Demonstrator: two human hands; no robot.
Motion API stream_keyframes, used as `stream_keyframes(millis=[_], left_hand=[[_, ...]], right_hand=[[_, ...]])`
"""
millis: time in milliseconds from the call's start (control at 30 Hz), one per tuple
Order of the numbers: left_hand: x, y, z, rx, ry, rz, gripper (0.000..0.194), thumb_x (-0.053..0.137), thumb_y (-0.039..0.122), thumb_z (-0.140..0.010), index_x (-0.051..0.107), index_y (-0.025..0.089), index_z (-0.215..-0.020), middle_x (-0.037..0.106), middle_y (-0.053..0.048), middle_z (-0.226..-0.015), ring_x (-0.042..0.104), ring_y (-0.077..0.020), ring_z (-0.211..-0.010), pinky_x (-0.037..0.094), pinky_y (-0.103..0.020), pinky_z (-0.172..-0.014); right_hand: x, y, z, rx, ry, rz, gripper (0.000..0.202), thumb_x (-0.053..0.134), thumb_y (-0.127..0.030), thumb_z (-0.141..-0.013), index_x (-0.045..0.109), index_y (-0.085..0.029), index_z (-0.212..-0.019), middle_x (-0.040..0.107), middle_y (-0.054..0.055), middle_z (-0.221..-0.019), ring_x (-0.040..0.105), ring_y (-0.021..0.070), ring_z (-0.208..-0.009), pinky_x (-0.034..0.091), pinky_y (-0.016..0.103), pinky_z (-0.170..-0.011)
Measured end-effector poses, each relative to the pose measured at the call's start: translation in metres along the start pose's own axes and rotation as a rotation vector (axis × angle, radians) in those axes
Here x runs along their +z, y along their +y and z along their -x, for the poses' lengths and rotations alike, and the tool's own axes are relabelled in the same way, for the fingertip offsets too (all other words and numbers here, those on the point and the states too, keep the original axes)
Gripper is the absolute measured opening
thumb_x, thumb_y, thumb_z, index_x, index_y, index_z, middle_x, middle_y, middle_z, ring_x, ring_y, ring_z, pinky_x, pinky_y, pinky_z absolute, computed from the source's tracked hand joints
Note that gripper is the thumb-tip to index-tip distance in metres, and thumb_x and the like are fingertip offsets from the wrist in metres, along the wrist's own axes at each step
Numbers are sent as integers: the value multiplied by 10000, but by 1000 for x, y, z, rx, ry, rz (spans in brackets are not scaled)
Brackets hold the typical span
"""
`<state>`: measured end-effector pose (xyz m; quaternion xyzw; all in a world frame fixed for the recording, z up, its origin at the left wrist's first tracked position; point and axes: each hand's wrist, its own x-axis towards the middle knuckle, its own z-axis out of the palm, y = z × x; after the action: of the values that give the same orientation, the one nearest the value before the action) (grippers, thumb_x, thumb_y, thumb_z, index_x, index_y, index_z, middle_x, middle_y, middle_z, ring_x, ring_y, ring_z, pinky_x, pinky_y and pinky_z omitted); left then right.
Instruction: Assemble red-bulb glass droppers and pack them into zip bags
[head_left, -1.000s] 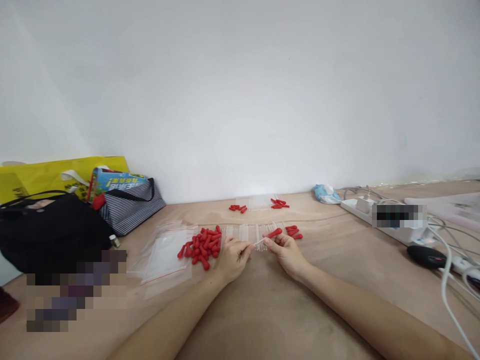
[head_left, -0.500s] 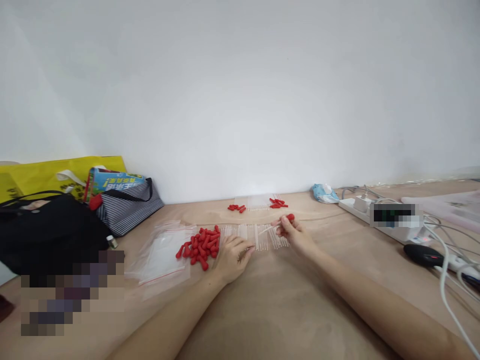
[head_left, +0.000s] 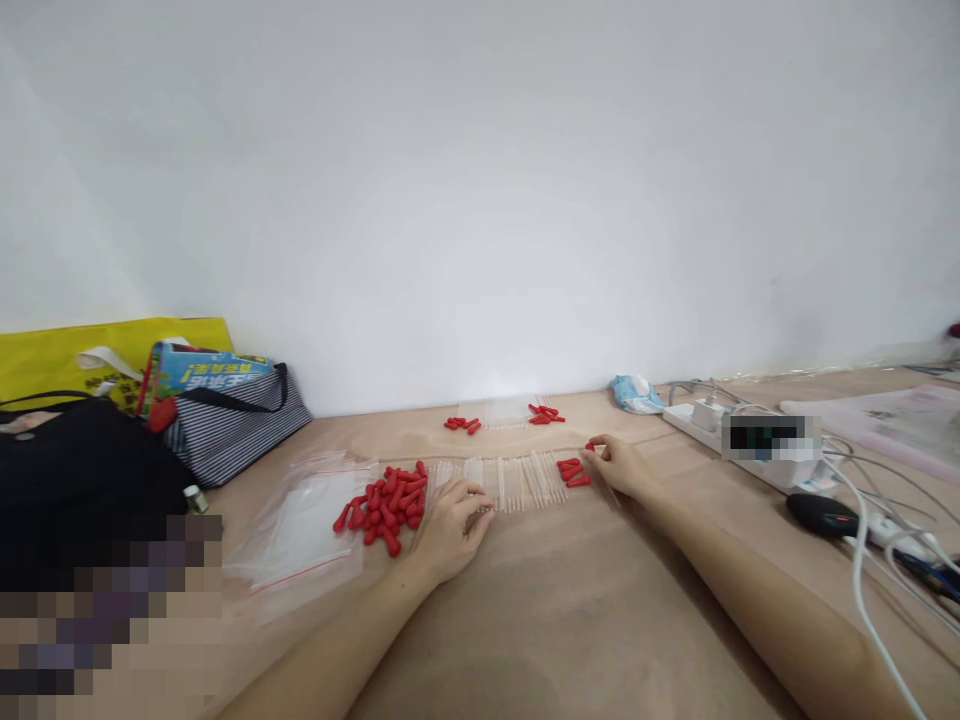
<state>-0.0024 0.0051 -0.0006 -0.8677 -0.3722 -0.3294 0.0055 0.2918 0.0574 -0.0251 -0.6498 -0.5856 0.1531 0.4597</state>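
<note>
A row of thin clear tubes (head_left: 514, 484) lies across the middle of the table. My left hand (head_left: 456, 528) rests at the row's left part, fingers curled with thumb and fingertips near each other; what it grips, if anything, is too small to tell. Left of it is a heap of red rubber bulbs (head_left: 389, 506). Beyond the row's right end, my right hand (head_left: 616, 468) pinches a red bulb (head_left: 590, 447). Several red-ended pieces (head_left: 571, 471) lie between that hand and the tubes.
Clear zip bags (head_left: 309, 527) lie left of the heap. Farther back are more tubes (head_left: 504, 412) with red bulbs at both sides. Bags (head_left: 238, 425) stand at the left. A blue and white packet (head_left: 636, 394), a power strip (head_left: 772, 465) and cables occupy the right.
My right hand has moved right, away from the tubes, with the red bulb in its fingers. The red-ended pieces beside the row now show. The view has shifted slightly.
</note>
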Motion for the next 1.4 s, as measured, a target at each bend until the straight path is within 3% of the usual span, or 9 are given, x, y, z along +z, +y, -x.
stream_keyframes(millis=[200, 333, 467, 767, 933, 1100, 1233, 1400], left_hand=[[1, -1, 2, 21, -14, 27, 127, 501, 166, -775, 624, 197, -782, 591, -48, -830, 543, -186, -792, 434, -341, -732], [0, -1, 2, 31, -19, 30, 122, 505, 167, -772, 623, 196, -756, 586, -46, -810, 537, -186, -782, 434, -338, -722], [-1, 1, 1, 32, -23, 35, 127, 509, 156, -767, 623, 188, -721, 590, -44, -797, 537, -183, -772, 434, -336, -716], [-2, 2, 1, 12, -11, 38, 103, 520, 168, -751, 584, 192, -673, 584, -29, -784, 535, -179, -768, 422, -332, -721], [0, 7, -6, -44, 80, -15, 91, 532, 172, -738, 545, 193, -650, 577, -26, -793, 512, -191, -804, 393, -345, -749], [16, 20, -36, -251, 55, -203, 28, 598, 219, -685, 581, 199, -676, 555, -60, -939, 479, -240, -926, 343, -398, -810], [40, 29, -61, -311, 5, -258, 222, 660, 378, -614, 592, 185, -699, 529, -114, -1017, 429, -307, -1007, 275, -479, -864], [61, 38, -76, -388, -64, -325, 317, 610, 418, -643, 616, 141, -797, 506, -190, -1102, 370, -362, -1083, 182, -534, -910]], right_hand=[[20, -3, 2, -77, -53, 137, 207, 550, -337, -706, 632, -208, -844, 615, 32, -600, 556, 179, -581, 309, 251, -502], [21, 0, 2, -105, -58, 158, 231, 495, -354, -751, 627, -201, -865, 646, 52, -700, 578, 181, -648, 339, 252, -529], [17, 3, 5, -102, -54, 141, 281, 418, -375, -791, 594, -169, -861, 616, 37, -640, 550, 154, -569, 354, 248, -513], [7, -2, 17, -296, -227, 5, 293, 604, -461, -638, 615, -177, -708, 518, 9, -711, 455, 116, -571, 379, 249, -547], [5, -3, 17, -325, -277, -39, 264, 635, -438, -623, 627, -186, -701, 496, 4, -735, 470, 127, -635, 391, 262, -603], [4, -4, 17, -371, -331, -13, 228, 667, -389, -611, 634, -189, -715, 485, 7, -756, 495, 144, -693, 403, 281, -651], [5, -4, 18, -392, -329, -6, 159, 652, -325, -644, 625, -194, -730, 479, 12, -772, 500, 158, -747, 405, 301, -702], [7, -5, 18, -390, -332, -12, 74, 598, -264, -694, 608, -191, -702, 461, 16, -799, 495, 161, -782, 400, 310, -730]])
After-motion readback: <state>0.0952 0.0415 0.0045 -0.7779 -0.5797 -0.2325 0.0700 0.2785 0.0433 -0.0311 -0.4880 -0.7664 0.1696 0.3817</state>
